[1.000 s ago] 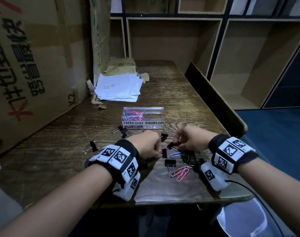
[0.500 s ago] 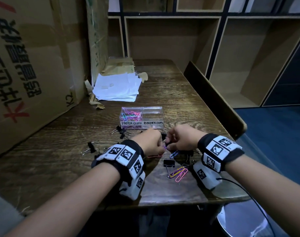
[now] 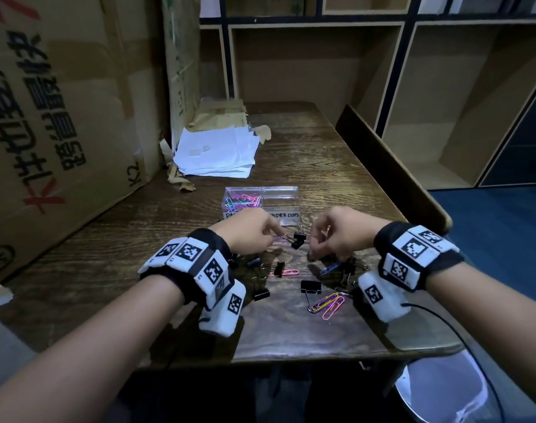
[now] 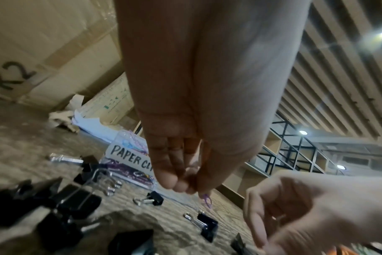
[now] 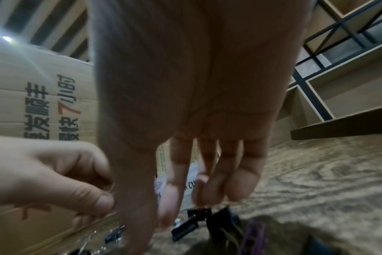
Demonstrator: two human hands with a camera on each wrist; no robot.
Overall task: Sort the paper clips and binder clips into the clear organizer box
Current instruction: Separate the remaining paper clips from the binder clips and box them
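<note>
A purple paper clip (image 4: 205, 201) is pinched between the thumb and fingertips of the left hand (image 3: 251, 232), raised above the wooden table (image 3: 114, 248) just in front of the clear box (image 3: 262, 203). In the head view the clip is almost wholly hidden by the fingers. The right hand (image 3: 337, 235) is seen loosely curled, fingers hanging down and slightly apart, with nothing visibly held; its fingertips are blurred in the right wrist view. Part of the box's front labels is covered by both hands. Coloured paper clips (image 3: 243, 200) are seen in its left compartment; nothing can be made out in the right one. Black binder clips (image 3: 311, 286) and more paper clips (image 3: 327, 305) are scattered on the table near the wrists, some cut off by the wristbands.
</note>
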